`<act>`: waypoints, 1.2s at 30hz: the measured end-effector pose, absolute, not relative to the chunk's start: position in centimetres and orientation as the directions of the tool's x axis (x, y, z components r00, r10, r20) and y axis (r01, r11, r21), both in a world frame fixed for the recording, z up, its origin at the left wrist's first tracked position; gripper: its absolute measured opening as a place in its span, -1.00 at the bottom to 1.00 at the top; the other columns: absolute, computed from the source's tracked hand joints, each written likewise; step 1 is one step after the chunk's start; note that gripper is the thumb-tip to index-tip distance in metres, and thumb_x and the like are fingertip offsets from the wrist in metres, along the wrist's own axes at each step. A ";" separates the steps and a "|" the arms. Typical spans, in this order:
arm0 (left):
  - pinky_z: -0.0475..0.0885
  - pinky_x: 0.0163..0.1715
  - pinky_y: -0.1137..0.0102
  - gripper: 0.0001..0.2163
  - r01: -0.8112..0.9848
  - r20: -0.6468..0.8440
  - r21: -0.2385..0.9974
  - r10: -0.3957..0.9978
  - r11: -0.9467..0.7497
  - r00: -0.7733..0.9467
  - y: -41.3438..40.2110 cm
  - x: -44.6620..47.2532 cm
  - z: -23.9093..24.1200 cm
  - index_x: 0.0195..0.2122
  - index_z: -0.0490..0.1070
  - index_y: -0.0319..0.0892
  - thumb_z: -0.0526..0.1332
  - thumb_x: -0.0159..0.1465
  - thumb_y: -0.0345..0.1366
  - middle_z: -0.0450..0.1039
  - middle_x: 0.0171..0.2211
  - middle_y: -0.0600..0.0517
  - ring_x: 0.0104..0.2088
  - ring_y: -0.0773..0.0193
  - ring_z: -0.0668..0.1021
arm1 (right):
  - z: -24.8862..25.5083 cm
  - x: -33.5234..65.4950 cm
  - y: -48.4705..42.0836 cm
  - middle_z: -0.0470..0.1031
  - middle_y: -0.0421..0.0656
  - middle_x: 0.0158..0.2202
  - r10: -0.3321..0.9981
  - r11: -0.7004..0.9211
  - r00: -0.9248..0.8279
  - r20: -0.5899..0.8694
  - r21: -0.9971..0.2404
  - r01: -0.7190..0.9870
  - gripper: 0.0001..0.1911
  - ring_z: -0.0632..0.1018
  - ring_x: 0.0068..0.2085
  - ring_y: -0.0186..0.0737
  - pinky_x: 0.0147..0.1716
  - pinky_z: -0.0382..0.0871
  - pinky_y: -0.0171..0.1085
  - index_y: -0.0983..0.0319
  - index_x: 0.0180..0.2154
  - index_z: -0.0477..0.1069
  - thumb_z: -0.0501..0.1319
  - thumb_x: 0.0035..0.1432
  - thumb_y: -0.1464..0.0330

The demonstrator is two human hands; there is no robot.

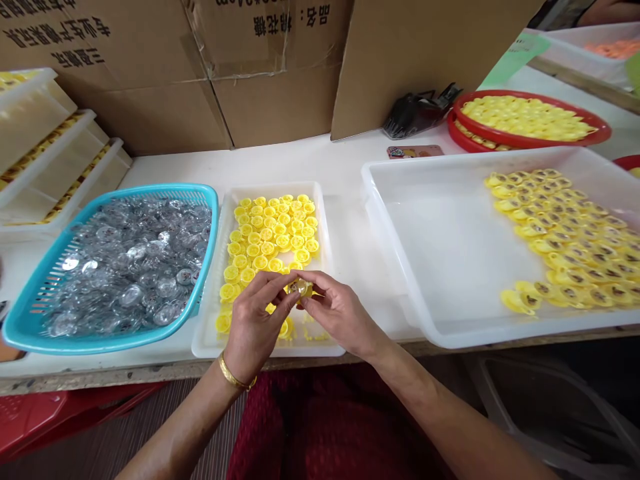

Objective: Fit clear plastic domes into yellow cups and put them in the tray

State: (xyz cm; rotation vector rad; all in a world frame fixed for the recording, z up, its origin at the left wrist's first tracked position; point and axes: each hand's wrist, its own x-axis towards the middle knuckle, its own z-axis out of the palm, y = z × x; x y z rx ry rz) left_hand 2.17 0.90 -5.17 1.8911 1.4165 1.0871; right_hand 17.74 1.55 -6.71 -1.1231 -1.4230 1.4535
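Observation:
Between the fingertips of my left hand point(257, 313) and my right hand point(343, 312) is a small yellow plastic piece with a clear round cover point(301, 288). Both hands pinch it from opposite sides, above a shallow white tray point(327, 233). Rows of round yellow plastic cups point(267, 233) fill much of that tray, and my hands hide part of them. To the left, a blue basket point(213, 227) holds a heap of clear round plastic covers point(133, 267). On the right, a larger white tray point(400, 280) carries rows of yellow pieces with dark round centres point(575, 243).
Red trays point(603, 133) of yellow pieces stand at the back right, beside a black object point(420, 110) and a flat pink card-like item point(415, 151). Cardboard point(275, 100) walls off the back. Stacked white bins point(55, 160) rise at the left. The table edge point(150, 375) runs in front.

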 end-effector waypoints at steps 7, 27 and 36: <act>0.48 -0.41 0.49 -0.79 0.515 0.283 0.796 0.948 -0.319 0.148 0.9 2.1 -5.3 -0.12 0.48 -0.19 0.26 0.21 -0.42 0.45 -0.26 -0.01 -0.41 0.41 0.51 | -6.9 17.7 1.7 0.45 -0.10 0.01 0.961 0.072 -0.275 0.032 -0.988 0.138 -0.61 0.50 0.00 -0.18 -0.05 0.46 -0.19 0.16 0.03 0.38 0.17 0.13 0.44; 0.46 -0.46 0.47 -0.83 0.553 0.208 0.750 0.923 -0.363 0.323 2.8 1.4 -4.2 -0.16 0.49 -0.17 0.27 0.20 -0.38 0.49 -0.36 0.01 -0.48 0.38 0.52 | -7.2 17.8 1.7 0.45 -0.07 0.07 0.974 0.025 -0.229 -0.004 -0.992 0.125 -0.49 0.55 -0.05 -0.15 -0.02 0.46 -0.09 0.14 0.16 0.27 0.13 0.16 0.43; 0.46 -0.43 0.46 -0.81 0.513 0.225 0.785 0.930 -0.349 0.289 2.5 2.0 -4.4 -0.13 0.49 -0.14 0.27 0.21 -0.37 0.45 -0.30 0.01 -0.46 0.40 0.50 | -6.8 17.7 1.3 0.50 -0.02 0.00 0.989 -0.001 -0.147 -0.013 -0.996 0.087 -0.48 0.54 -0.06 -0.12 -0.04 0.45 -0.10 0.22 0.17 0.23 0.16 0.19 0.28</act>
